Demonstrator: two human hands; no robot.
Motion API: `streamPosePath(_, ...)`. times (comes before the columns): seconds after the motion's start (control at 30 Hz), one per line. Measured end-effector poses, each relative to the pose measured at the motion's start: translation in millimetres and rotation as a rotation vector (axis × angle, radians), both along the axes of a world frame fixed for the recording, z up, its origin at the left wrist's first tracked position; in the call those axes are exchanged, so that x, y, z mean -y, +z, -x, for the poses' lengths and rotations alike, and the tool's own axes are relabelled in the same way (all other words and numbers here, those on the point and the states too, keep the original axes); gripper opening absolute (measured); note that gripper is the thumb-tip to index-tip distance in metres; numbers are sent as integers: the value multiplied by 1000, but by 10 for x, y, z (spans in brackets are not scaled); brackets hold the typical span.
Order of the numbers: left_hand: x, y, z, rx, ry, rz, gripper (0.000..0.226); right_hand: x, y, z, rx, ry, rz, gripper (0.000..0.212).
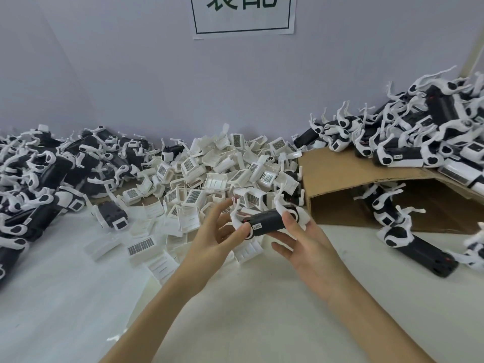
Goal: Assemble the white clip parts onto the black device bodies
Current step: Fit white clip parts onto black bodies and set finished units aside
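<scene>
A black device body with white end pieces is held just above the table's middle, lying roughly level. My left hand pinches its left end between thumb and fingers. My right hand grips its right end, thumb on top and fingers underneath. Right behind it lies a heap of loose white clip parts, many with grey grids on them.
A pile of black bodies fills the left side. More bodies lie on a folded cardboard sheet at the right, and some lie under it. A paper sign hangs on the wall. The white table top stretches in front.
</scene>
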State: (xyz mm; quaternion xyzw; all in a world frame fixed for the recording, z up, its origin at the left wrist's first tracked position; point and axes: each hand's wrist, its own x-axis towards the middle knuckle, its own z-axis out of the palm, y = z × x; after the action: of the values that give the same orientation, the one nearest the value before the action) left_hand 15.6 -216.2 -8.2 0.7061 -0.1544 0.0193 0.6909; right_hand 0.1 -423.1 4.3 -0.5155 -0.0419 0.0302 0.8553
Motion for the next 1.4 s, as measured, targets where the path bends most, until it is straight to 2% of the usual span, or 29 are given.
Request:
streamPosePath(0.1,-13,8,-24,28,-12,-51,79,45,-5,-3,137,-31,79,67)
streamPosePath(0.17,2,3,-15,183,68,-200,86,64,-12,-8,304,-144,244,67)
streamPosePath(0.27,31,8,27,479,168,-405,75,73,-70,-12,534,-307,590,74)
streamPosePath(0.33,44,17,67,581,141,-434,69,54,-126,-10,625,-373,777,76)
streamPosePath(0.47,254,27,219,419,150,-256,61,-54,-221,23,718,-321,879,70)
streamPosePath(0.6,383,21,259,282,229,-143,43,-150,-302,52,748,-286,867,76)
streamPosePath(0.73,329,58,230,345,196,-158,34,-144,-268,43,737,-310,903,75)
streamPosePath(0.8,289,72,208,412,206,-167,44,-138,-223,69,635,-307,804,71)
streamPosePath(0.87,227,67,162,516,283,-226,58,-160,-157,99,405,-256,500,68)
streamPosePath(0.93,187,60,119,625,449,-357,65,-158,-108,83,188,-166,217,64)
streamPosePath(0.97,177,60,102,641,527,-400,68,-144,-96,64,112,-118,97,61)
streamPosePath(1.03,173,77,79,548,570,-401,77,-119,-72,36,3,-35,-80,57)
streamPosePath(1.1,138,98,61,330,429,-296,86,-103,-49,33,-47,22,-128,59)
streamPosePath(1.2,75,125,38,-17,160,-77,81,-114,-41,33,-79,37,-125,67)
streamPosePath(1.3,45,97,8,-91,106,81,71,-93,-37,19,-96,70,-49,71)
streamPosePath(1.4,-52,149,-15,-21,-4,149,68,24,45,31,-205,283,-118,65)
